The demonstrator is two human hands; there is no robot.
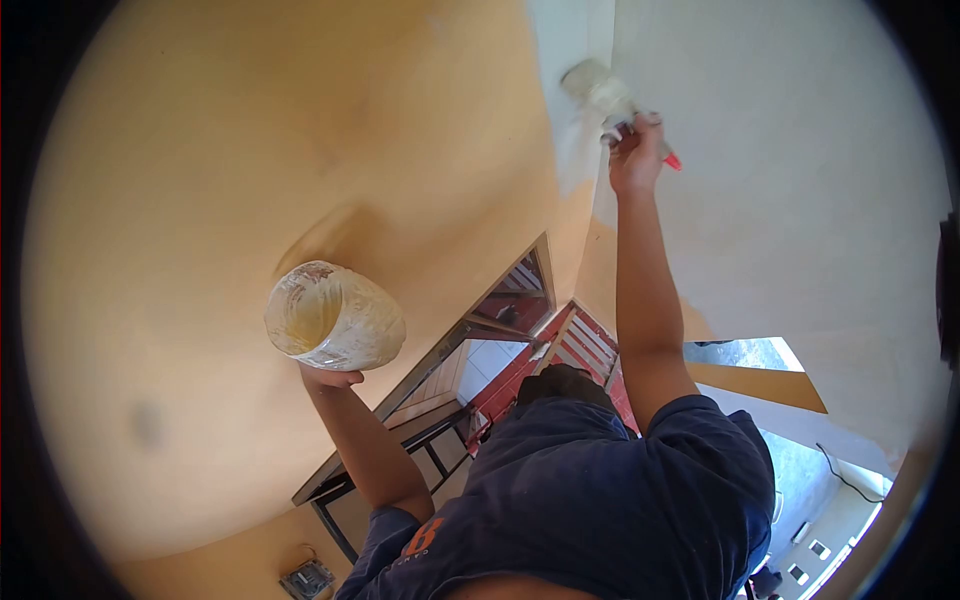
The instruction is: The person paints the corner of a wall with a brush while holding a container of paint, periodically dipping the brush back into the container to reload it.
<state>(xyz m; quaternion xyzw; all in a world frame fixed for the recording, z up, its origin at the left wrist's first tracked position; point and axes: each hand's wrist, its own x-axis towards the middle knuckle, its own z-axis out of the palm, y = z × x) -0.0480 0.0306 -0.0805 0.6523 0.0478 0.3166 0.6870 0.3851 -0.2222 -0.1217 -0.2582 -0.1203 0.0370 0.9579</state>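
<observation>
Orange-yellow wall [430, 120], pale wall [780, 150].

One brush [608, 103] and one wide-mouthed container [365, 328] are counted, along with two bare hands, namely one left hand [336, 378] and one right hand [636, 158], and one dark blue shirt [610, 490]. Two broad wall faces are seen to meet at one corner, one mostly orange wall [200, 190] and one mostly pale wall [790, 200], and one loose black cable [850, 484] and one electrical box [308, 579] are also counted. Several pale slats [590, 342] are shown, but their exact number cannot be told because they are small and partly hidden.
</observation>
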